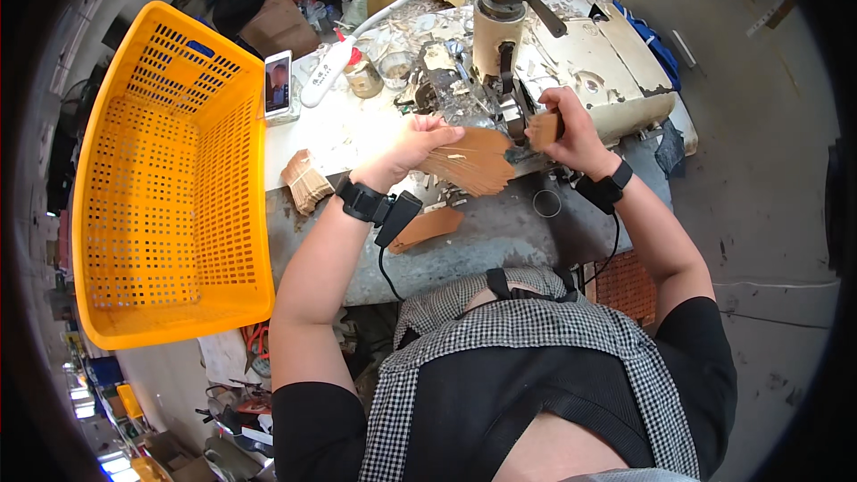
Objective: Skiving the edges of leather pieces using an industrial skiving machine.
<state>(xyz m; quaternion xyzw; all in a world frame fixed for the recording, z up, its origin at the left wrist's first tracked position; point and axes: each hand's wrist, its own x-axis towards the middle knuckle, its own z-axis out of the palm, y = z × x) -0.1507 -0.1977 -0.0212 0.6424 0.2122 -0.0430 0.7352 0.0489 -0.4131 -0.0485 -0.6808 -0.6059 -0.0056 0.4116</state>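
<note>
My left hand (402, 150) is closed on a fanned stack of brown leather pieces (473, 162), thumb on top, over the front of the work table. My right hand (578, 136) is at the front of a cream-coloured bench machine (497, 40), fingers curled around a small brown leather piece (541, 131) with a dark edge. Whether that is one piece or several, I cannot tell. The right fingertips are close beside the machine's metal working parts (511, 112). Below the left hand, a loose brown leather piece (427, 230) lies on the grey table edge (500, 245).
A banded bundle of tan pieces (306, 182) lies left of my left wrist. The big yellow crate (170, 330) stands at the left. Beyond it are a phone (278, 85), a white lamp (328, 71), a red-capped jar (362, 78) and a clear cup (395, 69). Scraps litter the table.
</note>
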